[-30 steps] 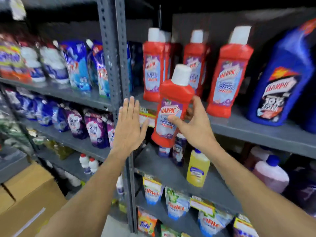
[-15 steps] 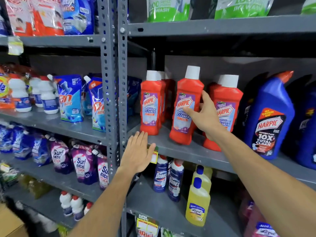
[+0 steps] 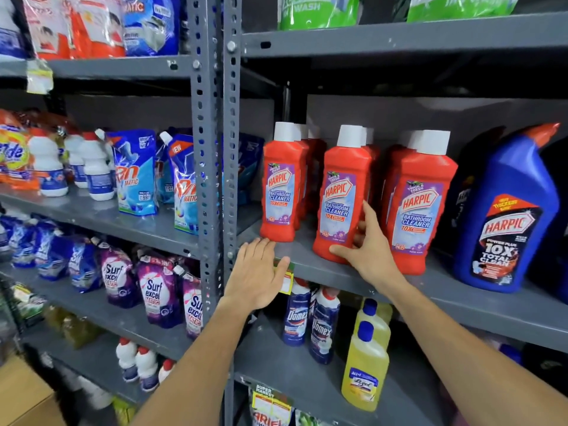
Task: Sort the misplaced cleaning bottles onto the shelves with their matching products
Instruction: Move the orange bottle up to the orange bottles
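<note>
- The right hand [image 3: 367,252] was wrapped around the low part of a red bottle [image 3: 342,195], with the thumb on the front and the fingers on its right side.
- That red bottle stood upright on the grey shelf [image 3: 461,290], near the front edge.
- It had a white cap and a purple label that said bathroom cleaner.
- More red bottles [image 3: 281,182] of the same kind stood just beside it on the left and on the right, and others were behind.
- A big blue bottle [image 3: 510,216] stood at the far right of the same shelf.
- The left hand [image 3: 256,273] was flat and spread out, holding nothing. It lay over the front edge of the shelf, next to the grey post [image 3: 212,149].
- A small price tag [image 3: 285,279] peeked out by the left thumb.
- On the shelf below stood two dark blue bottles [image 3: 307,324] and some yellow bottles [image 3: 365,364].
- Left of the post were soap bags [image 3: 135,173] and little white bottles [image 3: 95,167].
</note>
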Demonstrator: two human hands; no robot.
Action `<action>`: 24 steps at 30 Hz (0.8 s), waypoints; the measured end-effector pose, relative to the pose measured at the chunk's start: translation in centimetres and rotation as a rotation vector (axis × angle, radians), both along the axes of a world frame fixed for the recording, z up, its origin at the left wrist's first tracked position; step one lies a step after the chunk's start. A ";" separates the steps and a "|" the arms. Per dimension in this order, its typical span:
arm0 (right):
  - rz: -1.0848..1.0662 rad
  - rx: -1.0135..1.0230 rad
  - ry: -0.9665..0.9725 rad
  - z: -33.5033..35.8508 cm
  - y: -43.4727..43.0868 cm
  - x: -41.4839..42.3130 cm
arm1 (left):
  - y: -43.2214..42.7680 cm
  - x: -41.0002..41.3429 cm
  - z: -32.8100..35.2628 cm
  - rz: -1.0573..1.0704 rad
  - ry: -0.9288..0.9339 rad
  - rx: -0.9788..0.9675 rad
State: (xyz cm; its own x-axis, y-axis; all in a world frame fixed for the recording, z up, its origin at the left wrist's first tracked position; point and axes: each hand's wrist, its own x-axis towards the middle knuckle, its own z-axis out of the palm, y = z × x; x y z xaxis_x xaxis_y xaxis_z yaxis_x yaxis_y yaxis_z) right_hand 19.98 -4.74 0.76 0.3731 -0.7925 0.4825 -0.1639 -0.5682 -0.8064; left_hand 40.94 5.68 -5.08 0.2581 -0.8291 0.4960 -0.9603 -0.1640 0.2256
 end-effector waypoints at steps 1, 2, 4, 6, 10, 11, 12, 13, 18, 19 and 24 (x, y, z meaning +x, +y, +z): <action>0.002 0.015 -0.017 -0.2 -0.2 0.1 | 0.0 0.0 0.0 -0.003 0.008 0.000; 0.001 0.029 -0.029 -0.3 -0.4 0.1 | 0.0 0.0 0.0 -0.006 0.020 -0.001; -0.013 0.047 -0.038 -0.5 -0.6 0.2 | 0.0 0.0 0.1 -0.008 0.038 -0.001; -0.028 0.047 -0.038 -0.7 -0.8 0.2 | 0.0 -0.1 0.1 -0.004 0.043 0.000; -0.043 0.040 -0.040 -0.9 -1.0 0.5 | 0.2 -0.2 0.2 -0.006 0.067 0.001; -0.042 0.044 -0.040 -1.0 -1.0 0.5 | 0.2 -0.3 0.2 -0.009 0.070 0.002; -0.037 0.049 -0.037 -1.0 -1.1 0.5 | 0.2 -0.3 0.3 -0.011 0.074 0.002; -0.031 0.053 -0.034 -1.0 -1.1 0.5 | 0.3 -0.3 0.3 -0.013 0.080 0.002; -0.027 0.076 -0.027 -1.0 -1.1 0.5 | 0.2 -0.4 0.3 -0.013 0.084 0.000; -0.029 0.078 -0.025 -1.0 -1.1 0.5 | 0.2 -0.4 0.3 -0.014 0.086 -0.003; -0.025 0.081 -0.014 -1.0 -1.2 0.5 | 0.2 -0.3 0.2 -0.012 0.092 0.000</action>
State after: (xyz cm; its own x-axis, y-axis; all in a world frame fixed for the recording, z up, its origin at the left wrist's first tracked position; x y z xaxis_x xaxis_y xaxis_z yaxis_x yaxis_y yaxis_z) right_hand 20.46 -5.91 -0.25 0.3463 -0.8380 0.4216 -0.1655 -0.4970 -0.8518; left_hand 40.63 5.87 -4.89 0.2924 -0.8325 0.4707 -0.9374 -0.1522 0.3132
